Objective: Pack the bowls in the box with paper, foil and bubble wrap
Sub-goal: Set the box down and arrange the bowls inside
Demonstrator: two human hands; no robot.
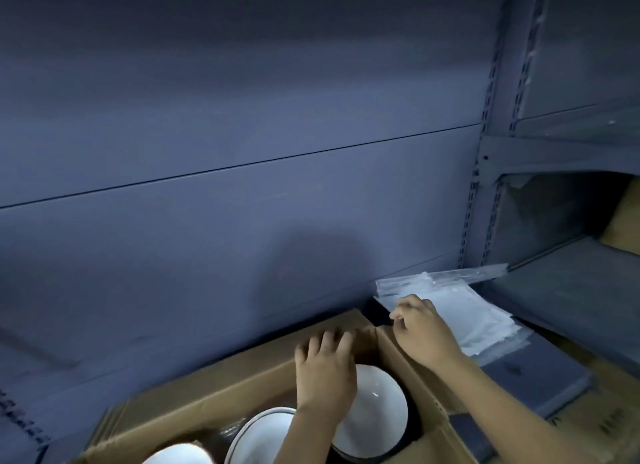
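An open brown cardboard box (214, 387) fills the bottom of the head view. Three white bowls lie inside: one at the right (377, 415), one in the middle (263, 436), one at the bottom left (180, 456). My left hand (325, 370) hovers over the box's far right corner with fingers spread, holding nothing. My right hand (422, 328) reaches past the box's right flap and pinches the near edge of a stack of clear plastic sheets (460, 308) lying on the shelf to the right.
A blue-grey metal shelf back (242, 152) rises right behind the box. A slotted upright (485, 186) stands at the right, with more shelves and a brown carton (623, 228) beyond. A dark flat item (530, 377) lies beside the box.
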